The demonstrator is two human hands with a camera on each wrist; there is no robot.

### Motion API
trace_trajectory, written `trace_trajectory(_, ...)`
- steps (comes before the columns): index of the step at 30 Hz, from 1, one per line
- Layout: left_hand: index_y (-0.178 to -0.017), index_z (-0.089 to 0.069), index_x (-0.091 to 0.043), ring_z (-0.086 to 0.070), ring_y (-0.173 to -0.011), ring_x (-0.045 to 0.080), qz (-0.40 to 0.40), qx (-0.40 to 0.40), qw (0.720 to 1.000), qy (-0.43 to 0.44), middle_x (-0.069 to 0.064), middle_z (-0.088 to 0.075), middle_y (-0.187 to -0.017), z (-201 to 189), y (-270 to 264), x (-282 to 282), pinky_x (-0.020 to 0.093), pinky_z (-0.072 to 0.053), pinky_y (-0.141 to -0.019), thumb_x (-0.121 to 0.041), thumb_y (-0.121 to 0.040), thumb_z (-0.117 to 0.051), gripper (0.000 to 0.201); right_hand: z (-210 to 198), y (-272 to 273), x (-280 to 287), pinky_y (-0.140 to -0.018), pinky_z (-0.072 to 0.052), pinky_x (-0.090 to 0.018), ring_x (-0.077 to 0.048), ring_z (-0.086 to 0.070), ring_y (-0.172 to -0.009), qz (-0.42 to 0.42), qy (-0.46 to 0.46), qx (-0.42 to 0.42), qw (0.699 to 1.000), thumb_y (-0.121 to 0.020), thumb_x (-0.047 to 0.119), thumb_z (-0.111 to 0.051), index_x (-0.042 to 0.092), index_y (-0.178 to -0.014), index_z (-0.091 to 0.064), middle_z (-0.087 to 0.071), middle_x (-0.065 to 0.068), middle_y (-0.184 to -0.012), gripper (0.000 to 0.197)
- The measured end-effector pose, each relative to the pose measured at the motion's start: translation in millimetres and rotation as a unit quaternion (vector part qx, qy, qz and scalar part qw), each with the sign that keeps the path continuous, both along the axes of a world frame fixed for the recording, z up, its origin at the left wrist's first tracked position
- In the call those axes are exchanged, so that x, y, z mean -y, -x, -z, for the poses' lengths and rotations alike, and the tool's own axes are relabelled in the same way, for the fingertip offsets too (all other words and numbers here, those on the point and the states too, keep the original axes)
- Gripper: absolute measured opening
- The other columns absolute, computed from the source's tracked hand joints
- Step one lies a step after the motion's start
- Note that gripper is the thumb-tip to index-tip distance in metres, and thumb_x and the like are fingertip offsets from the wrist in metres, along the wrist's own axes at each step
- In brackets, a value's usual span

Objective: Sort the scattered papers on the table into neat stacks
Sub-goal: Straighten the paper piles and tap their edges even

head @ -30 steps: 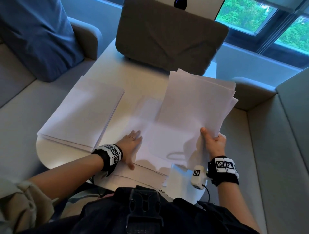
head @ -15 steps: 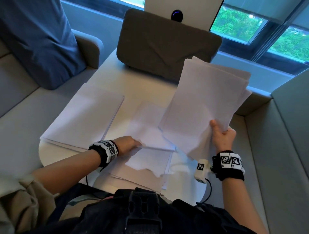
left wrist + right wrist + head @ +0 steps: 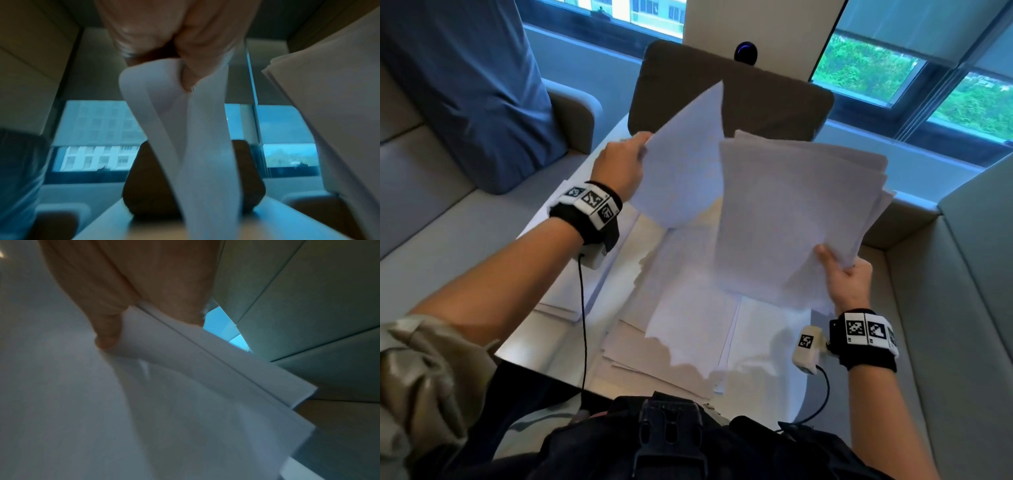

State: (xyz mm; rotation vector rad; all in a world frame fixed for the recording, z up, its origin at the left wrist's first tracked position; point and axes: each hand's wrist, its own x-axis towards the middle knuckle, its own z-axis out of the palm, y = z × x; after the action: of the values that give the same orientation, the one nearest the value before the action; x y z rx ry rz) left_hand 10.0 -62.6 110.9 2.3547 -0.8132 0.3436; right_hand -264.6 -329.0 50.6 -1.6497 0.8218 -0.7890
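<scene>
My right hand (image 3: 840, 270) grips the lower right corner of a fanned bundle of white papers (image 3: 791, 212), held up above the table; the right wrist view shows the thumb on the bundle (image 3: 185, 369). My left hand (image 3: 625, 161) pinches the edge of a single white sheet (image 3: 685, 164) lifted over the table's middle, left of the bundle; that sheet (image 3: 195, 129) curls under the fingers (image 3: 191, 69) in the left wrist view. Loose papers (image 3: 674, 329) lie overlapping at the table's near edge. A neater stack (image 3: 565, 291) lies at the left, partly hidden by my left forearm.
The small white table (image 3: 767, 370) sits between grey sofa seats (image 3: 431, 219). A brown cushion (image 3: 756, 99) leans at the table's far end and a blue pillow (image 3: 476, 85) lies on the left seat. Windows are behind.
My left hand rose from the loose papers near the front edge with one sheet pinched, moving up and away. The right hand's bundle lifted higher and tilted up.
</scene>
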Motion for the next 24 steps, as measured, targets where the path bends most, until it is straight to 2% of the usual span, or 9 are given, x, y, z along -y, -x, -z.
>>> trace_trajectory(2, -0.121, -0.057, -0.023, -0.06, -0.095, 0.041, 0.065, 0.019, 0.998, -0.001, 0.019, -0.066, -0.104, -14.6, 3.5, 4.8, 0.044, -0.048, -0.077, -0.015, -0.093, -0.041, 0.033, -4.2, 0.2, -4.1, -0.075, -0.048, -0.036, -0.012, -0.061, -0.07, -0.04, 0.01, -0.003, 0.999, -0.081, 0.021, -0.072, 0.019, -0.07, -0.068, -0.065, 0.005, -0.069, 0.012)
trace_trajectory(4, -0.12, -0.059, -0.021, -0.062, -0.097, 0.034, 0.153, 0.04, 0.987, -0.005, 0.014, -0.068, -0.106, -24.2, 11.9, 10.1, 0.035, -0.049, -0.081, -0.015, -0.093, -0.043, 0.032, -7.6, -2.4, -7.9, -0.075, -0.049, -0.031, -0.001, -0.062, -0.068, -0.075, 0.021, -0.008, 0.997, -0.083, 0.018, -0.071, 0.014, -0.09, -0.07, -0.07, 0.008, -0.074, 0.008)
trace_trajectory(6, -0.119, -0.061, -0.01, -0.062, -0.093, 0.019, 0.225, 0.045, 0.973, -0.004, 0.012, -0.068, -0.102, -30.8, 25.6, 15.0, 0.017, -0.039, -0.08, -0.009, -0.094, -0.047, 0.028, -10.7, -7.3, -10.9, -0.072, -0.052, -0.02, 0.006, -0.063, -0.072, -0.107, 0.038, -0.011, 0.993, -0.085, 0.014, -0.069, 0.006, -0.118, -0.059, -0.068, -0.003, -0.095, 0.036)
trace_trajectory(9, -0.112, -0.063, 0.001, -0.045, -0.073, -0.011, 0.295, 0.05, 0.953, 0.05, 0.0, -0.059, -0.08, -36.4, 47.0, 18.9, 0.0, -0.031, -0.068, -0.004, -0.092, -0.053, 0.023, -16.6, -15.3, -15.3, -0.067, -0.048, -0.007, 0.012, -0.06, -0.074, -0.154, 0.07, -0.021, 0.985, -0.086, 0.008, -0.068, 0.018, -0.134, -0.045, -0.06, -0.007, -0.116, 0.054)
trace_trajectory(13, -0.113, -0.063, -0.004, -0.058, -0.078, 0.013, 0.295, 0.011, 0.953, 0.065, 0.007, -0.068, -0.09, -33.5, 60.7, 18.0, 0.016, -0.042, -0.07, -0.016, -0.095, -0.051, 0.025, -21.9, -21.6, -19.1, -0.096, -0.039, -0.01, 0.02, -0.05, -0.107, -0.185, 0.105, -0.043, 0.976, -0.079, 0.027, -0.074, 0.007, -0.124, -0.056, -0.035, 0.016, -0.143, 0.053)
trace_trajectory(17, -0.114, -0.06, -0.006, -0.06, -0.08, 0.035, 0.162, 0.016, 0.985, 0.054, 0.018, -0.067, -0.087, -31.6, 52.2, 20.5, 0.023, -0.032, -0.067, -0.018, -0.096, -0.046, 0.025, -28.4, -22.9, -28.0, -0.104, -0.04, -0.025, -0.019, -0.059, -0.113, -0.186, 0.139, -0.058, 0.971, -0.077, 0.024, -0.057, 0.069, -0.09, -0.06, -0.054, -0.021, -0.134, 0.047)
trace_trajectory(18, -0.115, -0.059, -0.007, -0.06, -0.082, 0.034, 0.133, 0.012, 0.99, 0.051, 0.017, -0.067, -0.09, -31.9, 49.9, 21.5, 0.022, -0.033, -0.069, -0.018, -0.097, -0.045, 0.026, -25.6, -23.7, -27.4, -0.103, -0.042, -0.027, -0.025, -0.059, -0.112, -0.195, 0.14, -0.056, 0.969, -0.077, 0.023, -0.056, 0.069, -0.09, -0.06, -0.056, -0.023, -0.13, 0.048)
trace_trajectory(21, -0.116, -0.058, -0.007, -0.062, -0.083, 0.031, 0.093, 0.008, 0.995, 0.04, 0.015, -0.068, -0.094, -30.2, 44.0, 22.9, 0.021, -0.034, -0.072, -0.017, -0.098, -0.042, 0.026, -21.0, -24.8, -22.6, -0.089, -0.049, -0.017, -0.007, -0.064, -0.094, -0.207, 0.114, -0.046, 0.971, -0.073, 0.026, -0.059, 0.029, -0.124, -0.058, -0.066, -0.016, -0.117, 0.051)
trace_trajectory(24, -0.117, -0.061, -0.01, -0.064, -0.088, 0.026, 0.164, 0.026, 0.985, 0.055, 0.009, -0.07, -0.098, -28.5, 43.4, 23.4, 0.013, -0.035, -0.073, -0.011, -0.095, -0.046, 0.027, -17.2, -27.7, -20.9, -0.075, -0.044, -0.008, 0.012, -0.059, -0.08, -0.217, 0.144, -0.03, 0.965, -0.066, 0.042, -0.056, 0.006, -0.126, -0.055, -0.065, 0.021, -0.111, 0.069)
